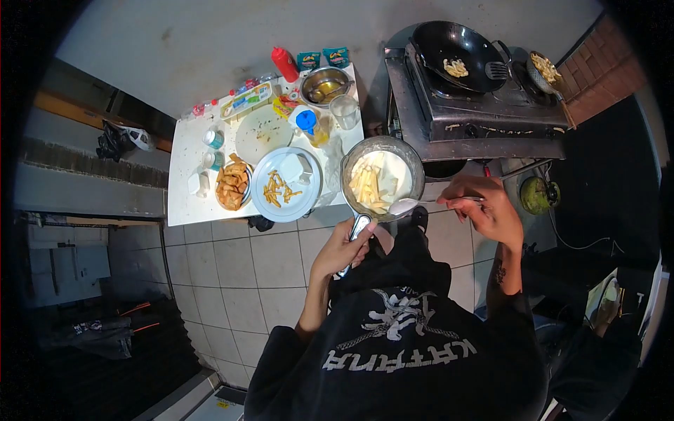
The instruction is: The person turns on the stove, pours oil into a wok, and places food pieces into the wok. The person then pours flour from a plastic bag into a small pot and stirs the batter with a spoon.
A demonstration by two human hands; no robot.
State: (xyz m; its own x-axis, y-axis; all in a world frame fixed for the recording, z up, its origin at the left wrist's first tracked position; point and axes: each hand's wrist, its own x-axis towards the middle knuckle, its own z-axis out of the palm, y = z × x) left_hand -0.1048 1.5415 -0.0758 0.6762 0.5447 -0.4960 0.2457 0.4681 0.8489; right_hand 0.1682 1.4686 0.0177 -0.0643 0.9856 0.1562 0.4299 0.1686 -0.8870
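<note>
My left hand (340, 249) is wrapped round the handle of a saucepan (417, 167), held level in front of me between the table and the stove. Inside lie pale cut potato sticks (368, 181) on the left and something white and smooth (399, 174), flour or batter, on the right. My right hand (488, 210) pinches a metal spoon (404, 206) by its handle. The spoon's head is coated white and sits at the pan's lower right rim; whether it touches the rim I cannot tell.
The white table (184, 151) holds a plate (314, 188) of browned fries, a bowl of fried pieces (234, 184), a blue-lidded jug (309, 125), a steel bowl (324, 77) and a red bottle (284, 64). Rightward, a wok (439, 49) with a slotted turner (497, 70) stands on the stove (484, 116).
</note>
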